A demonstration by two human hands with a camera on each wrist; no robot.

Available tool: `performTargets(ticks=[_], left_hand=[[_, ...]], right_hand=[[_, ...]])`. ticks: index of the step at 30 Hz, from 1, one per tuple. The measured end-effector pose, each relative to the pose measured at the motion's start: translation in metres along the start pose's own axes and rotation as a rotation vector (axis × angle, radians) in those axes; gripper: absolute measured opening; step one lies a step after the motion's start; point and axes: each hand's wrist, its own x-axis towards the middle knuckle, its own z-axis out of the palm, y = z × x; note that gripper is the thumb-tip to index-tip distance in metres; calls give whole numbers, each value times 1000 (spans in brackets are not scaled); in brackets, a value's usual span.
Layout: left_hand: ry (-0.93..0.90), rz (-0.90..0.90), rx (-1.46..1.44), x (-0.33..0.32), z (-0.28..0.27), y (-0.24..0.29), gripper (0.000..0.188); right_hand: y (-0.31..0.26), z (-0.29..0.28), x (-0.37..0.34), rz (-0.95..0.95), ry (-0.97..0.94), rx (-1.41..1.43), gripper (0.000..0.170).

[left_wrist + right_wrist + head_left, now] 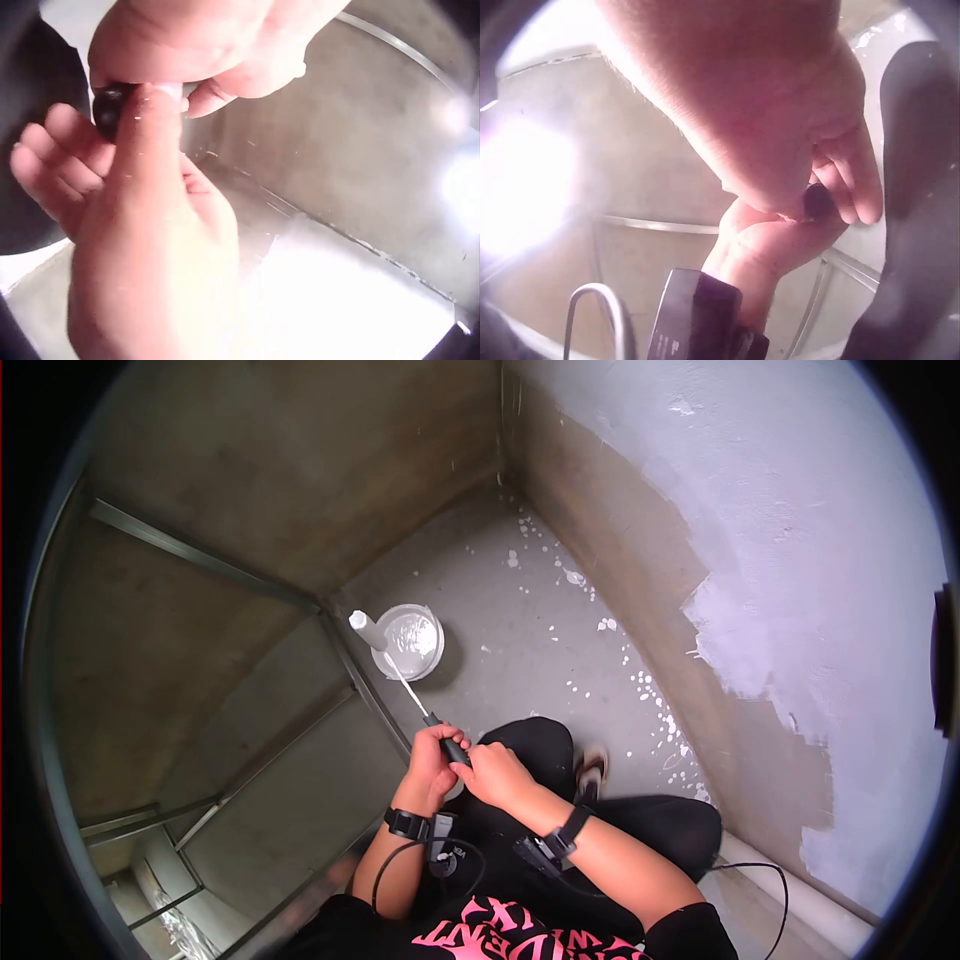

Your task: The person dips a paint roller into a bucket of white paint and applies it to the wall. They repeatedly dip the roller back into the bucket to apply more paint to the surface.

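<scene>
My left hand (430,762) grips the dark handle (457,752) of a paint roller. Close against it, my right hand (500,774) holds the handle's lower end. The roller's white rod (405,685) runs forward to its white-coated sleeve (366,628), which overlaps the left rim of a white bucket (437,622) with white paint inside. In the left wrist view, the handle's round black end (109,114) shows beside the left thumb (146,142), under the right hand (187,37). Most of the handle is hidden by the hands in the right wrist view.
A metal frame (200,552) stands along the left side. The right wall (790,560) has white paint over part of its brown surface. White splashes (645,690) dot the grey floor (500,630). My bent knees (530,740) are close by the hands, and a pipe (800,895) runs low at right.
</scene>
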Motion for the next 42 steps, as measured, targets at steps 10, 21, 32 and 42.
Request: performTargets(ticks=[10,21,32,42], left_hand=[[-196,-31,105,13,38,17,18],[228,452,496,-117,103,19,51],[18,881,1021,-141,194,-17,30],[-66,1190,1311,-88,223,-19,26]], right_hand=[[-9,-33,67,116,-157,195,45],[64,-19,120,-306,169,-90,42],[89,4,132,2,-325,116,41],[97,-2,154,-102,80,21,56]])
